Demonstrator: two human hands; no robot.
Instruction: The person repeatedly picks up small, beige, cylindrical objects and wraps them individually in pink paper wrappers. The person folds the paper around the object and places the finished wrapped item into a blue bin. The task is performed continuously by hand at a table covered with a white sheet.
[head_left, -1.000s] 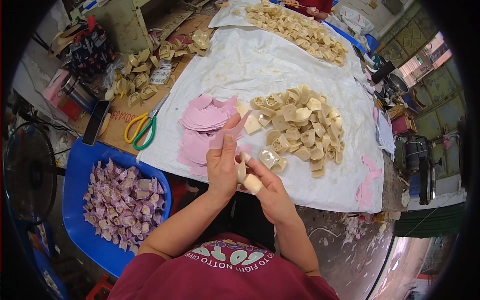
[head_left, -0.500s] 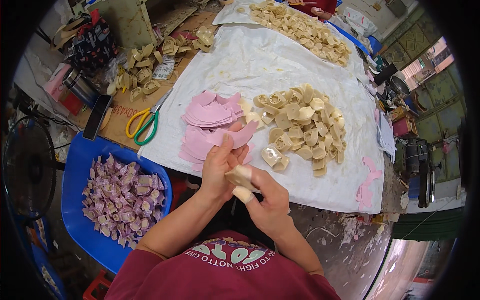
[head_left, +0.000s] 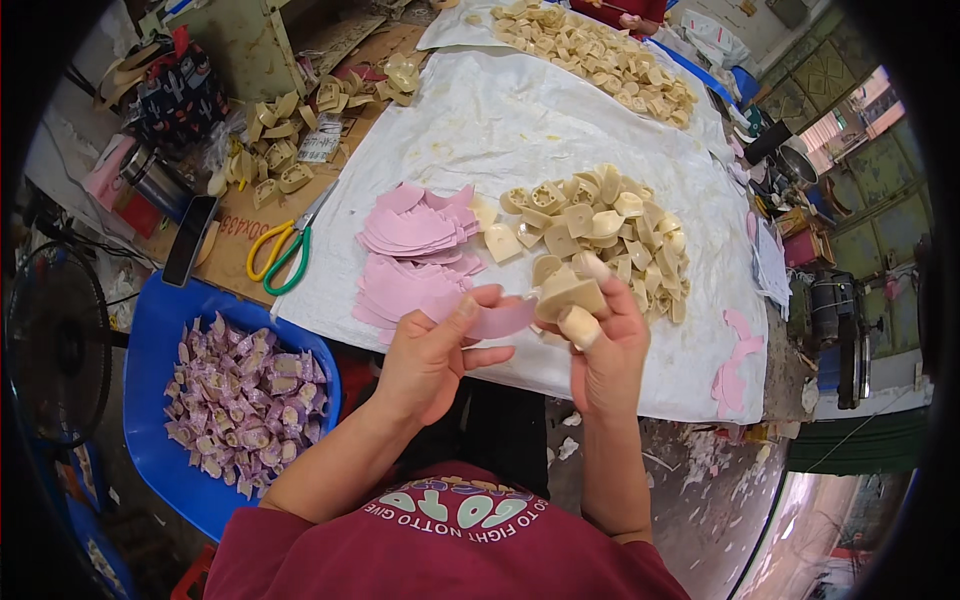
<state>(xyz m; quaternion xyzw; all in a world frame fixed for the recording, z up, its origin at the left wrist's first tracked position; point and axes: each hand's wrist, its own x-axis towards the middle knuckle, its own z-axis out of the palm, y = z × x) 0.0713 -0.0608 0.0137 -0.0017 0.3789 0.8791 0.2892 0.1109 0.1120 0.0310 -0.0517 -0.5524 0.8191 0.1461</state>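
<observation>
My left hand (head_left: 430,355) pinches one curved pink strip (head_left: 508,318) between thumb and fingers, its other fingers stretched out. Close to the strip's far end, my right hand (head_left: 612,365) grips a beige plastic shoe heel (head_left: 566,294). Pale coverings wrap the thumb and a fingertip of that hand. The strip's tip and the heel are nearly together; whether they touch I cannot tell. Beyond my left hand lie stacked pink strips (head_left: 415,290). A heap of beige heels (head_left: 620,225) rests just past my right hand, with a few loose ones at its left side.
White sheeting (head_left: 480,130) covers the table. Scissors (head_left: 285,248) with yellow and green handles lie left, near a phone (head_left: 190,240). A blue basin (head_left: 150,400) at lower left holds many pink-wrapped pieces. Another heel heap (head_left: 600,60) lies at the far end, where another person sits.
My right hand has moved away from my left, out and up to the near edge of the heap, and now grips a heel. My left hand has lowered the pink strip and turned it rightward.
</observation>
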